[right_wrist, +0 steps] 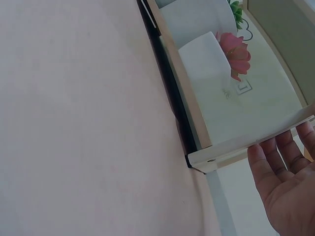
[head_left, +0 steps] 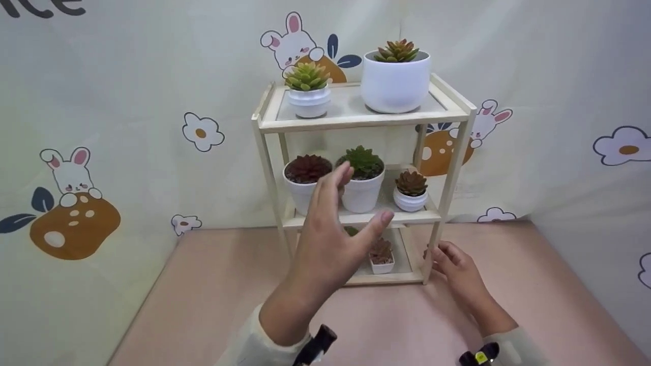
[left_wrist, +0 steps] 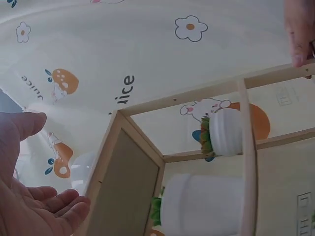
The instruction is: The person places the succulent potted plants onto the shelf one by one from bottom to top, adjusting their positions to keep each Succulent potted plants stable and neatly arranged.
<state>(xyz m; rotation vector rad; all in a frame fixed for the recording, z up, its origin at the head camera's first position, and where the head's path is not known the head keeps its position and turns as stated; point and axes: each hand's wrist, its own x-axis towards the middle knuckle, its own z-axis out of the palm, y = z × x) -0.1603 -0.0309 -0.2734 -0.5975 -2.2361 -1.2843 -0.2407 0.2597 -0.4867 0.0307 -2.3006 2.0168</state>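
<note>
A three-tier wooden plant shelf (head_left: pixel 356 123) stands on the pink tabletop, holding potted succulents. My left hand (head_left: pixel 325 239) is raised before its middle and lower tiers, fingers extended and thumb spread, holding nothing. It partly covers a dark red succulent (head_left: pixel 307 169) and a green one (head_left: pixel 362 160) in white pots. With its fingers around the right front post (head_left: pixel 447 183), low down, my right hand (head_left: pixel 460 272) grips the shelf. On the right of the middle tier sits a small brown succulent (head_left: pixel 411 184). In the right wrist view, a pink succulent (right_wrist: pixel 236 54) shows on the bottom tier.
Up top are a yellow-green succulent in a small ribbed pot (head_left: pixel 309 102) and another in a large white pot (head_left: pixel 395 84). A small square pot (head_left: pixel 381 265) is on the bottom tier. Behind everything hangs a pale cloth (head_left: pixel 137 66) printed with rabbits and flowers.
</note>
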